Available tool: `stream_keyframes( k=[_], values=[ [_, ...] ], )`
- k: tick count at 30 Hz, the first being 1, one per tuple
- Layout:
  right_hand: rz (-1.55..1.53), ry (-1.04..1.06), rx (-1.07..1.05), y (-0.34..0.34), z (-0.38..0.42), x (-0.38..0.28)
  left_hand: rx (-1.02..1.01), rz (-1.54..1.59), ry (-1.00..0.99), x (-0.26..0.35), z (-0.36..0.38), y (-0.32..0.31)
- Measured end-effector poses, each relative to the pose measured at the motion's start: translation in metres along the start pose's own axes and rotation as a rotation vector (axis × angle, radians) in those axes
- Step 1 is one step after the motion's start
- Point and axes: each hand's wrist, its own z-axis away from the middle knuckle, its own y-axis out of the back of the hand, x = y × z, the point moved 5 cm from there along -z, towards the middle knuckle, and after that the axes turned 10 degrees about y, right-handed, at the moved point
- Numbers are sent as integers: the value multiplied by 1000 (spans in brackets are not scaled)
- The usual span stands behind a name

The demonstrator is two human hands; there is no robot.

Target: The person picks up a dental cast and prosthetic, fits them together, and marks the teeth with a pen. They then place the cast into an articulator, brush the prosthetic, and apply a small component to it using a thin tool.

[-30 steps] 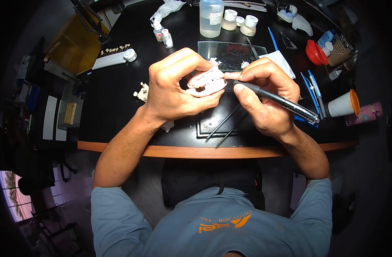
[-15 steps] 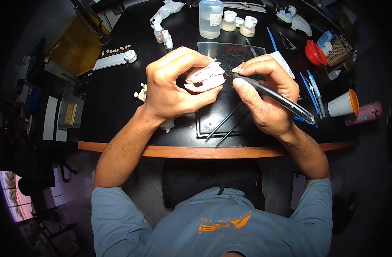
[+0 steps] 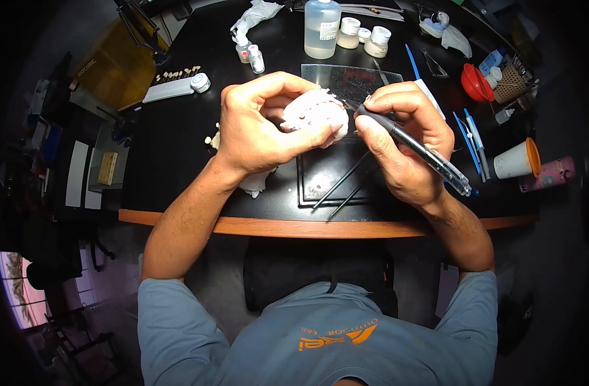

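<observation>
My left hand (image 3: 256,132) grips a whitish-pink dental cast (image 3: 313,114) between thumb and fingers, over the middle of the desk. To its right, my right hand (image 3: 407,138) holds a black pen (image 3: 416,149) in a writing grip. The pen's tip points left at the cast's right side, close to it; whether they touch I cannot tell. Below the hands, two thin dark rods (image 3: 341,181) lie across a black tray (image 3: 302,186). A glass plate (image 3: 346,76) is behind the cast. Small pale pieces (image 3: 212,137) show partly behind my left wrist.
At the back stand a large clear bottle (image 3: 321,32), lidded jars (image 3: 377,42) and small bottles (image 3: 256,59). A shade guide (image 3: 172,89) lies at left. On the right are a red bowl (image 3: 476,82), blue-handled tools (image 3: 469,138) and a white cup (image 3: 512,161). The desk's wooden edge (image 3: 288,229) runs in front.
My left hand has turned the cast, so a different face shows, with the thumb now across its lower right. The pen has shifted slightly right and down, away from the cast.
</observation>
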Motion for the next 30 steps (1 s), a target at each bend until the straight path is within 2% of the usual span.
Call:
stream_keyframes(
  k=[5,8,21,26,30],
  values=[
    [52,85,26,0,-2,3,51,18,-26,-3,-1,0],
    [18,18,36,-2,-1,2,48,16,-34,-2,-1,0],
    [-4,8,46,-1,0,3,-38,-39,2,2,1,-1],
    [11,8,24,-1,-1,2,30,46,-8,-2,0,-2],
    [0,27,49,-2,0,3,-5,38,-22,-1,0,-2]
  ],
)
